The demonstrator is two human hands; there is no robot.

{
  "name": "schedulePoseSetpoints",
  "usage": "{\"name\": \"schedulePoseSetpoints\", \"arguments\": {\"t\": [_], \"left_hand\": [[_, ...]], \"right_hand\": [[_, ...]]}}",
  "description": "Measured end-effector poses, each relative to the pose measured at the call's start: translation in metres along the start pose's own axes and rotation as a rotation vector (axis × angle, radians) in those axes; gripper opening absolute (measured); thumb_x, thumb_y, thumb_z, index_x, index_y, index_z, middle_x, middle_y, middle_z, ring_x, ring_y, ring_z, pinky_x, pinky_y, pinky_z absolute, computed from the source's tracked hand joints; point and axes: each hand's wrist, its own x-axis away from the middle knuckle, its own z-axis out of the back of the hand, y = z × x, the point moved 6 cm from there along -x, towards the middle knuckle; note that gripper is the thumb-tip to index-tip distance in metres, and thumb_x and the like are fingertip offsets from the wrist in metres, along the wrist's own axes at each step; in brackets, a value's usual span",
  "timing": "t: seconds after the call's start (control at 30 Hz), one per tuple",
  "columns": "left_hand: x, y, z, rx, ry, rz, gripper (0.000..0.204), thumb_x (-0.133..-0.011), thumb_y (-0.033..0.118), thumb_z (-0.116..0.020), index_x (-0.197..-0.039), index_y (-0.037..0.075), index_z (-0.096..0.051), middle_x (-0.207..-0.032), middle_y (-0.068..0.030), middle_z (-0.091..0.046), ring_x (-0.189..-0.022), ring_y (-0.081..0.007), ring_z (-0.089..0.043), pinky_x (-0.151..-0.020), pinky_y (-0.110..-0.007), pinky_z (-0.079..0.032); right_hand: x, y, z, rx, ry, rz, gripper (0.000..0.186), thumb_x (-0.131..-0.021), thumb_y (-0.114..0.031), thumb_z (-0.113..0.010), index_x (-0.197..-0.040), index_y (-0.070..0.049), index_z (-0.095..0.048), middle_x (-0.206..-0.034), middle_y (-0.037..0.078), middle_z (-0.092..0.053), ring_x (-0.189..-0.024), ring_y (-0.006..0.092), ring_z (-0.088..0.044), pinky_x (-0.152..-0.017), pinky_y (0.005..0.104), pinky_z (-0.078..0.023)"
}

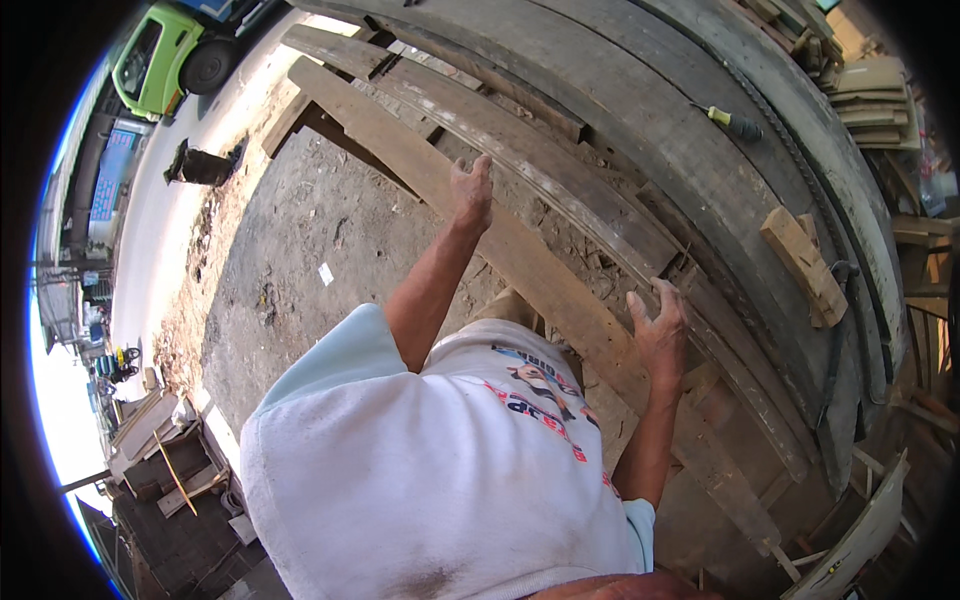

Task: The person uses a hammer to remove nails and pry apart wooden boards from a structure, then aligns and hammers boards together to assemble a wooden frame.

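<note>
Outdoor ground (pixel 300 250) of packed dirt and debris lies to the left, running to a pale paved road (pixel 200 150) where a green truck (pixel 160 55) stands. Weathered wooden planks (pixel 560 180) lie side by side along a dark, worn table (pixel 660 130), which curves through the upper right of the view. A long plank (pixel 520 250) runs diagonally on the near side of the stack. The left hand (pixel 472 190) rests on this plank with fingers spread, not closed around it. The right hand (pixel 660 325) rests open on the plank's far edge, lower down. A screwdriver (pixel 735 123) with a yellow handle lies on the table, well apart from both hands. A short wooden block (pixel 803 265) lies near the right hand. Stacked lumber (pixel 870 95) fills the upper right corner.
</note>
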Motion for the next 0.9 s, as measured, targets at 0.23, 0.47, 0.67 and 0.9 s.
{"name": "schedulePoseSetpoints", "arguments": {"t": [0.23,0.47,0.67,0.9], "left_hand": [[-0.044,0.001,0.011,0.029,0.059,0.158,0.085,-0.097,0.041,-0.066,-0.155,-0.010,-0.031,-0.150,-0.0262,-0.047,-0.132,-0.0330,-0.051,-0.111,-0.040,-0.040],[-0.076,-0.024,-0.004,0.274,0.200,0.311,0.076,-0.098,0.052,-0.065,-0.145,-0.006,-0.046,-0.134,-0.0192,-0.058,-0.117,-0.0290,-0.057,-0.101,-0.043,-0.045],[-0.093,-0.001,-0.018,0.562,0.004,0.366,0.072,-0.098,0.057,-0.063,-0.144,0.002,-0.051,-0.126,-0.0127,-0.065,-0.109,-0.0300,-0.068,-0.092,-0.049,-0.057],[-0.109,0.006,-0.040,0.758,-0.173,0.449,0.083,-0.095,0.064,-0.063,-0.150,0.003,-0.046,-0.146,-0.0156,-0.057,-0.127,-0.0376,-0.059,-0.111,-0.054,-0.047]], "right_hand": [[-0.093,-0.037,-0.053,0.114,-0.086,0.120,0.065,-0.097,-0.038,-0.070,-0.142,0.004,-0.050,-0.144,0.028,-0.052,-0.135,0.0445,-0.049,-0.112,0.0506,-0.043],[-0.143,-0.047,-0.096,0.221,-0.216,0.039,0.066,-0.100,-0.039,-0.066,-0.144,0.007,-0.047,-0.143,0.030,-0.052,-0.134,0.0459,-0.050,-0.112,0.0516,-0.043],[-0.191,-0.041,-0.112,0.224,-0.388,-0.173,0.087,-0.094,-0.062,-0.063,-0.151,0.001,-0.046,-0.150,0.030,-0.049,-0.140,0.0449,-0.047,-0.115,0.0502,-0.041],[-0.227,-0.012,-0.135,0.124,-0.598,-0.343,0.137,-0.063,-0.091,-0.070,-0.148,0.014,-0.045,-0.148,0.037,-0.048,-0.141,0.0440,-0.049,-0.118,0.0474,-0.040]]}}
